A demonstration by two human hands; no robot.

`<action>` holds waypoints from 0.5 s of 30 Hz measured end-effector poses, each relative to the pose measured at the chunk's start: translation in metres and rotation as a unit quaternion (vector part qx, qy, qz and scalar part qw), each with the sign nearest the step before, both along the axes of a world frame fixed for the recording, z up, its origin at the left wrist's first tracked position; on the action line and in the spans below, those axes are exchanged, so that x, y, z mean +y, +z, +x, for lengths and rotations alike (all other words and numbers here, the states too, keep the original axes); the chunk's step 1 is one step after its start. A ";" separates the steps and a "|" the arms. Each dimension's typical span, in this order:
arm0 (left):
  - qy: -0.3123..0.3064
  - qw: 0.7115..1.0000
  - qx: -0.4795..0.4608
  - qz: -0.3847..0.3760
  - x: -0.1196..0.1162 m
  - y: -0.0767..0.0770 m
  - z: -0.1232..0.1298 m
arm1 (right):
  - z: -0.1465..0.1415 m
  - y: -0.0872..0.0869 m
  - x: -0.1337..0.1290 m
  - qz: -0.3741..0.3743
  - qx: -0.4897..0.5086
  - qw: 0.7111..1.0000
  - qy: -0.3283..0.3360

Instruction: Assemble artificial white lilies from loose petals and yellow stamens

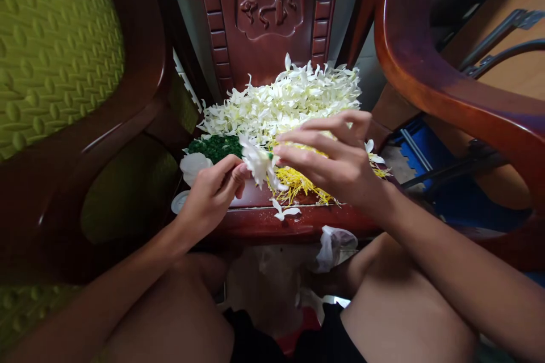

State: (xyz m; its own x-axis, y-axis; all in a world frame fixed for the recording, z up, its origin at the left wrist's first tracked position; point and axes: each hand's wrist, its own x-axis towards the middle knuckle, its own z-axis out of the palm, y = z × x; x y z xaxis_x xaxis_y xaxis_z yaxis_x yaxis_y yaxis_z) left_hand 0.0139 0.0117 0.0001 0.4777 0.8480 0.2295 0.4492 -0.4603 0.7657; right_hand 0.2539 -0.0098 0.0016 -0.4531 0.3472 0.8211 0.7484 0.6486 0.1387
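Note:
A white artificial flower (257,161) is pinched between the thumb and fingers of my left hand (219,181), over the front of the wooden seat. At its right side shows a small green piece (270,155). My right hand (336,156) reaches in from the right with fingers stretched and apart, the fingertips at or just beside that green piece; its thumb is mostly hidden. Behind both hands lies a broad heap of white petal pieces (281,99). A pile of small dark green pieces (219,147) sits to the left, and yellow thread-like stamens (302,181) lie beneath my right hand.
A loose white petal piece (284,211) rests near the seat's front edge (255,224). Wooden armrests (426,82) curve up nearby. The carved chair back (272,22) stands behind. A translucent plastic bag (334,244) hangs below, and a green textured mat (55,39) is at left.

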 end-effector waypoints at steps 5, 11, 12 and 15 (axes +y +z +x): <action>0.005 0.996 -0.075 -0.041 -0.002 -0.001 0.005 | -0.003 0.002 -0.005 -0.009 0.099 0.995 0.009; -0.059 0.990 -0.096 -0.081 -0.009 -0.003 0.015 | -0.016 -0.006 -0.003 -0.047 0.056 0.997 0.017; -0.065 0.990 -0.095 -0.086 -0.010 -0.002 0.017 | -0.017 -0.006 -0.003 -0.043 0.063 0.997 0.018; -0.065 0.990 -0.093 -0.088 -0.014 0.001 0.021 | -0.020 -0.005 -0.004 -0.031 0.077 0.996 0.015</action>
